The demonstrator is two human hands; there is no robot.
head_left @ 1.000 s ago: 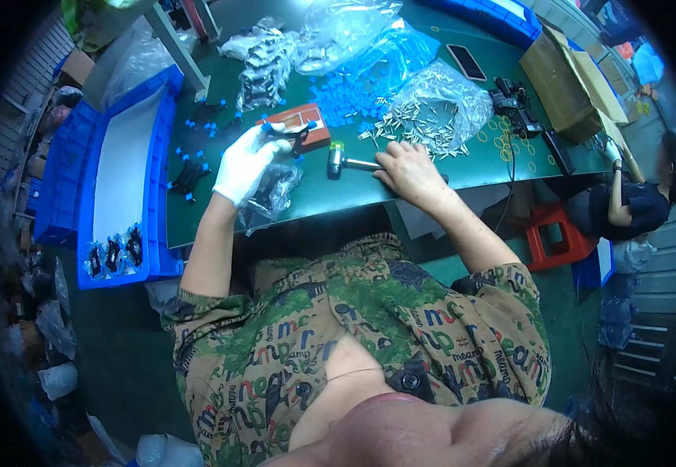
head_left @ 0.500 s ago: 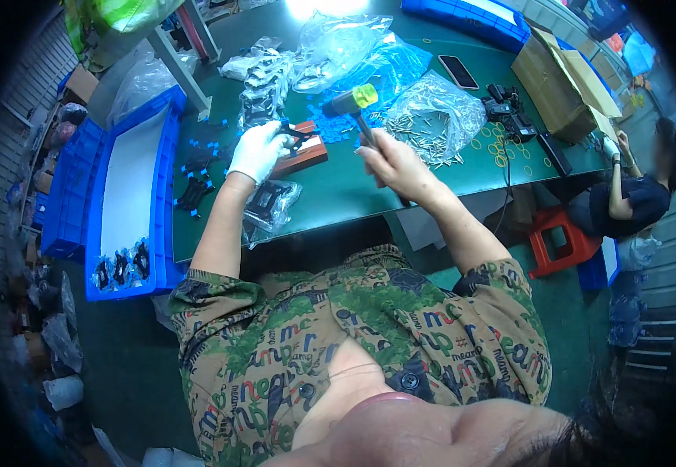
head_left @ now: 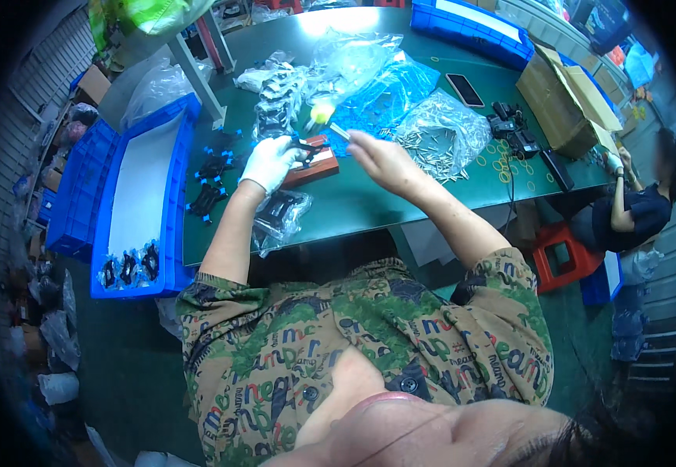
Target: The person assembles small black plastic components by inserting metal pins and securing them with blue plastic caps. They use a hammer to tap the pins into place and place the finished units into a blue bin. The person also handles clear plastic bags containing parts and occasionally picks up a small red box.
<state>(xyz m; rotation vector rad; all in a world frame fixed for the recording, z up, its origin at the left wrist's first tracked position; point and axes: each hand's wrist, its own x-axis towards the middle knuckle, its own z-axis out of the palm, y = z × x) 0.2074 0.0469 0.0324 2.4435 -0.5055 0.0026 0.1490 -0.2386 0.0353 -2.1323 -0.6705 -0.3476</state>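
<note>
- The right hand (head_left: 377, 156), bare, is raised above the green table (head_left: 369, 202) just above the frame's centre, fingers curled shut around the handle of a small hammer (head_left: 330, 121) whose yellowish head, blurred, points up and to the left.
- The right forearm runs from the patterned sleeve at lower right up and leftward to that hand.
- The left hand (head_left: 269, 162), in a white glove, lies low at the left of centre, fingers bent over a small black part (head_left: 304, 145); whether they pinch it or only press on it cannot be told.
- That black part sits on a reddish-brown wooden block (head_left: 314, 165), which rests on the table just right of the gloved hand.
- Just below the gloved hand lies a clear plastic bag of black parts (head_left: 277, 218), near the table's front edge.
- Left of the hand, loose black and blue parts (head_left: 209, 183) are scattered on the table.
- Beyond the hammer, more clear bags (head_left: 369, 86) pile up toward the top centre; a bag of small metal pins (head_left: 439, 136) lies right of the right hand.
- A blue tray (head_left: 170, 194) stands at the left edge of the table, with a few black parts in its lower end.
- A phone (head_left: 465, 89) and a cardboard box (head_left: 560, 97) sit at upper right.
</note>
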